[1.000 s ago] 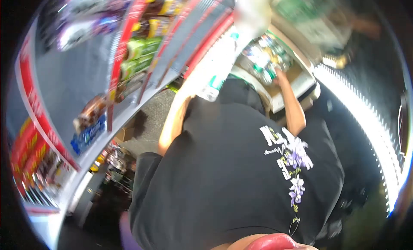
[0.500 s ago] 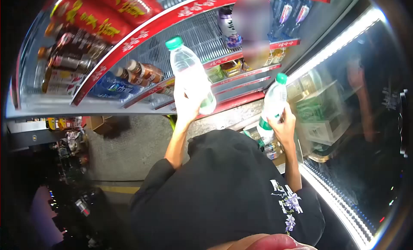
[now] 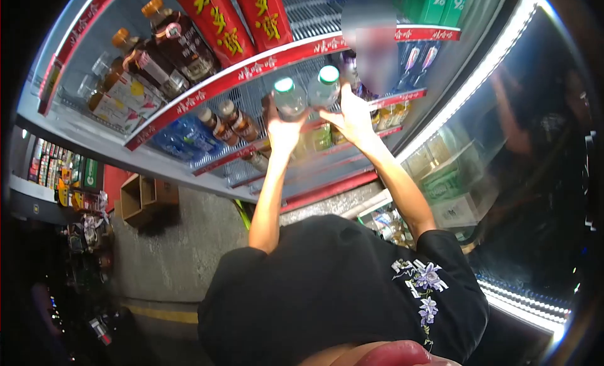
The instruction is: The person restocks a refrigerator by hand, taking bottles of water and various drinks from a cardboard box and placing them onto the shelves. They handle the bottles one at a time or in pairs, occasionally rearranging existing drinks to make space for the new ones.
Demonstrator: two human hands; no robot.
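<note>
Two clear bottles with green caps stand upright side by side at a shelf of the lit cooler. The fingers of my left hand [image 3: 285, 128] are wrapped round the left bottle [image 3: 290, 100]. My right hand [image 3: 354, 119] reaches up to the right bottle [image 3: 325, 89], its thumb and fingers around the bottle's side. The lower parts of both bottles are partly hidden by my hands. Purple-labelled bottles [image 3: 350, 67] are just beyond my right hand.
Red-edged shelves [image 3: 251, 69] hold dark bottles [image 3: 182, 42], red packs [image 3: 217, 20] and blue packs [image 3: 189, 138]. The glass door [image 3: 503, 146] stands open at the right. A cardboard box [image 3: 139, 200] is on the floor at left, and a bottle-filled box [image 3: 385, 219] is below.
Both hands have moved up and forward into the cooler with the bottles. The right bottle has come left, beside the other. The view has shifted.
</note>
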